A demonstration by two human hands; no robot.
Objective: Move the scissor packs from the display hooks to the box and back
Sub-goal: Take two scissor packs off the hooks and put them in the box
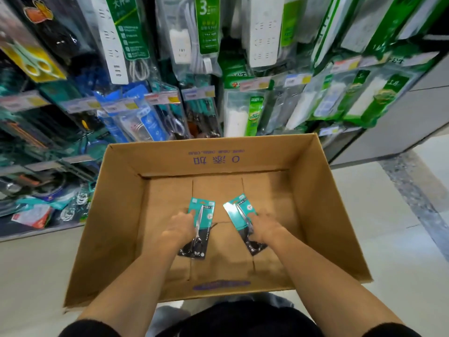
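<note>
An open cardboard box (116, 215) stands on the floor in front of me. Both my hands are down inside it. My left hand (178, 227) grips a teal-carded scissor pack (204, 209), thumb on its upper card, the black handles pointing toward me. My right hand (264, 228) holds a second teal scissor pack (237, 209), tilted to the left. Both packs are low over the box floor; whether they touch it I cannot tell. More scissor packs (175, 117) hang on display hooks just beyond the box's far wall.
A display wall rises behind the box, with power strips (263, 30) in green packaging at the top and right, blue packs (136, 117) at centre-left, and dark tools (36, 132) at the left. Pale floor tiles (388, 227) lie on both sides.
</note>
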